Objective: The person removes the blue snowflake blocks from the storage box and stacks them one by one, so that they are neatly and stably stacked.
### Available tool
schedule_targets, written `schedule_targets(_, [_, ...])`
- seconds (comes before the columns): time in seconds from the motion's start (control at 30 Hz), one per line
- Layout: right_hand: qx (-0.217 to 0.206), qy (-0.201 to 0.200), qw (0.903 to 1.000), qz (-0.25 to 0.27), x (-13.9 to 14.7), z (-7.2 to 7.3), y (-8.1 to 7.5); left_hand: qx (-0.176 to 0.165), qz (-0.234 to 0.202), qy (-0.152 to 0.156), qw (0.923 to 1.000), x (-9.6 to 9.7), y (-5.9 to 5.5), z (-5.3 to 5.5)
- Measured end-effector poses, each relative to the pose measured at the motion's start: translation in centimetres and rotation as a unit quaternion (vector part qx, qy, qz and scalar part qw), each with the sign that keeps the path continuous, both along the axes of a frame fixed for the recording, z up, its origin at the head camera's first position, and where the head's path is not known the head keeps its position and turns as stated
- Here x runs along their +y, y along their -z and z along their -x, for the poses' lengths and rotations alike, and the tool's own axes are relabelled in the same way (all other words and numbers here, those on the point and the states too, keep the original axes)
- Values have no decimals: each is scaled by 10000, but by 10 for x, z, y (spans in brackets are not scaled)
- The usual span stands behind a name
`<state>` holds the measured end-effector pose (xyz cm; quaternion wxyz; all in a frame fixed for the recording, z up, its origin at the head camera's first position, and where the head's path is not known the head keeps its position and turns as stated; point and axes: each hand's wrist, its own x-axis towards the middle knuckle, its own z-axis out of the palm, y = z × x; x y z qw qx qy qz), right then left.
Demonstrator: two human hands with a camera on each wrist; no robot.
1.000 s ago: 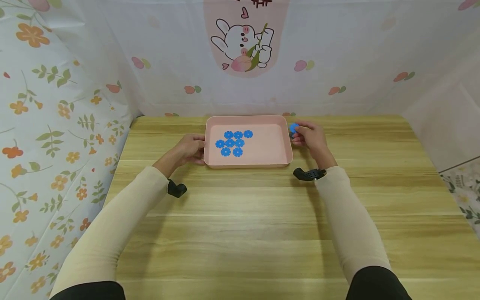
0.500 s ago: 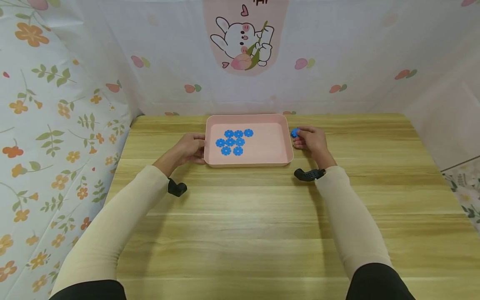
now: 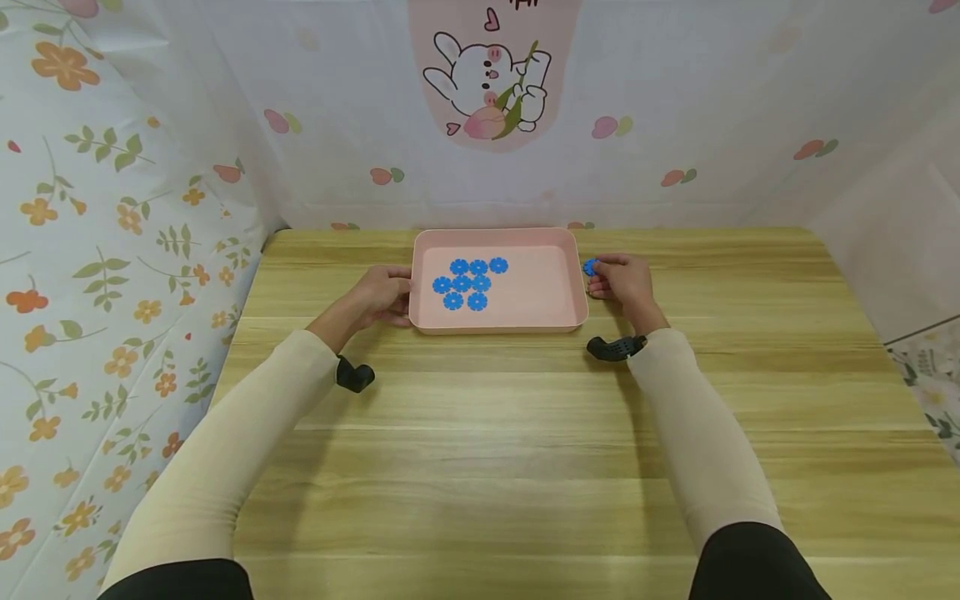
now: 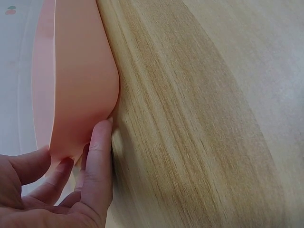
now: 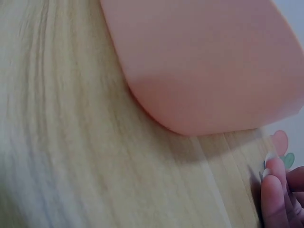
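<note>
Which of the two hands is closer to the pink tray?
Left. The left hand touches the pink tray at its left end. The right hand is just off the right end, not touching the tray, and pinches a blue flower piece.

The table (image 3: 480, 467) is marked with yellowish-brown wood grain, streaked mostly from side to side. Directly on it, a shallow pink tray (image 3: 542, 290) is supported, set by the far edge, its long sides aligned with that edge.
</note>
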<state>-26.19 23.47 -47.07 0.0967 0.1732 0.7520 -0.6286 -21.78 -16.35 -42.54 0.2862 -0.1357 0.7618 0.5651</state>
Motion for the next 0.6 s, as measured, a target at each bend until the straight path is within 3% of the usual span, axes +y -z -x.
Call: schedule_targets(0.6, [-36,-98,9999,-124,-3,-3,-7,-9,-96,-34,9999,0,1,-1])
